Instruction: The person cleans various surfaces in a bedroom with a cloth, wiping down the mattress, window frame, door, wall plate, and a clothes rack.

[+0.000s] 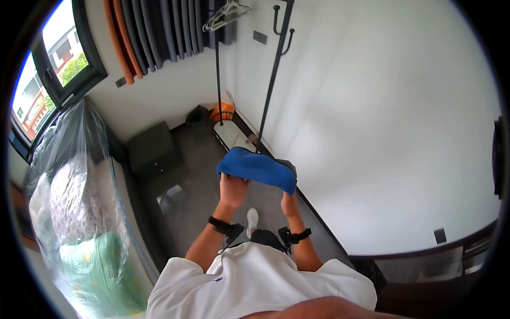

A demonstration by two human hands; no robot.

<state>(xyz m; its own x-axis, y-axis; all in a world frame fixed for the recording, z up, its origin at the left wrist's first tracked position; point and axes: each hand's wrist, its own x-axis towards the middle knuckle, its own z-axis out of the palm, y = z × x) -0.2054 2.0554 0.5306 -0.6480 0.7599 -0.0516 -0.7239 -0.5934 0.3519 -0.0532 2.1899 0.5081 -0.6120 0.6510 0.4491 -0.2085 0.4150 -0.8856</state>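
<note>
A folded blue cloth (257, 168) is held up in front of me, with a dark part showing behind its right end. My left hand (234, 190) grips its left end from below, with the fingers partly hidden under the fabric. At the right end, my right hand (289, 204) holds the cloth's lower corner, its fingers mostly covered. A black strap sits around each wrist. Beyond the cloth stands a black metal clothes rack (269, 85) with a low base shelf (234, 134).
White hangers (226, 15) hang from the rack. A dark cabinet (154, 146) stands near the corner, beside a dark bin (197, 115) and an orange bag (222, 110). Plastic-covered bedding (87, 212) lies at left. A white wall (382, 117) bounds the right side.
</note>
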